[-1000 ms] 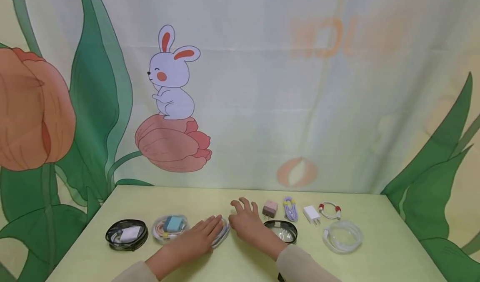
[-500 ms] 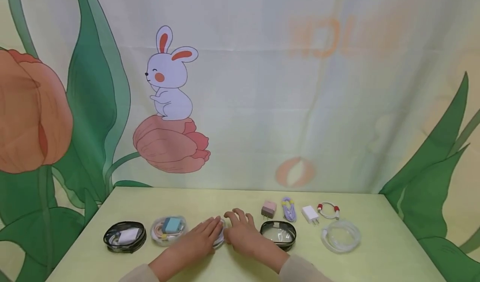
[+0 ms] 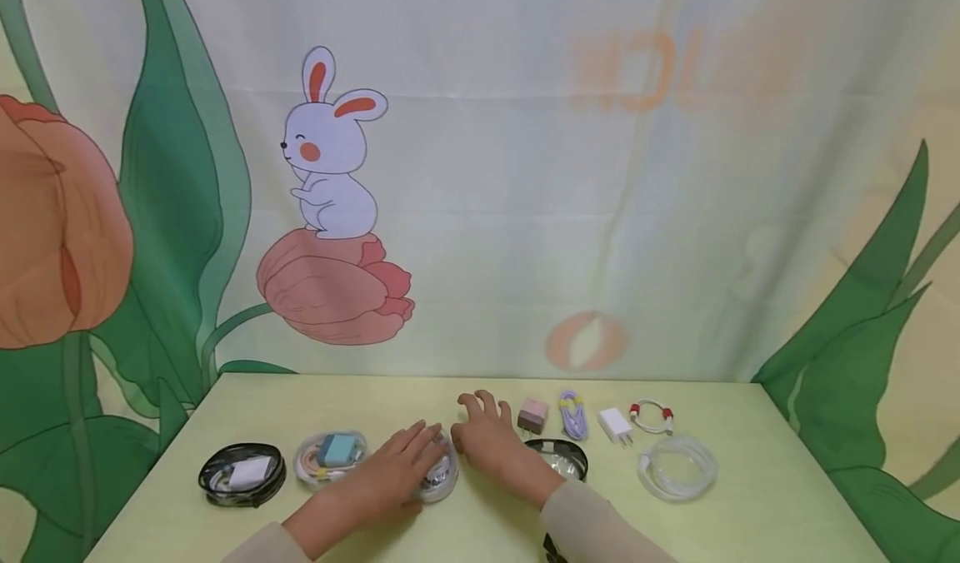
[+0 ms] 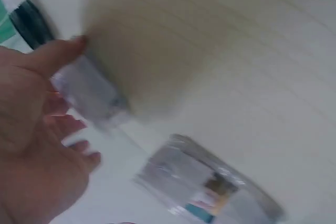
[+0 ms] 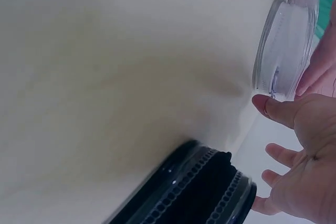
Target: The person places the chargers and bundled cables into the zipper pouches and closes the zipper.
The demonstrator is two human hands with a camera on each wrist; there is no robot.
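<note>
My left hand (image 3: 397, 467) lies over a clear oval zip pouch (image 3: 442, 484). Its fingers stretch across the top, and its thumb sits on the side wall, as the left wrist view shows. Some pale contents show through the plastic. My right hand (image 3: 491, 442) is at the pouch's right side. In the right wrist view its thumb tip meets the end of the pouch (image 5: 281, 51), where a small zipper pull shows. The other right fingers are spread and loosely bent, with nothing between them.
At left are a black-trimmed pouch (image 3: 242, 474) with a white charger and a clear pouch (image 3: 303, 463) with a blue charger. Right: another black-trimmed pouch (image 3: 576, 455), pink charger (image 3: 533, 415), purple cable (image 3: 573, 417), white charger (image 3: 617, 424), red-ended cable (image 3: 651, 405), clear pouch (image 3: 652, 488).
My right hand first shifted left and nearer to me, then went back away along the pouch's right side. More of the clear pouch now shows beside my left hand, which stays on it.
</note>
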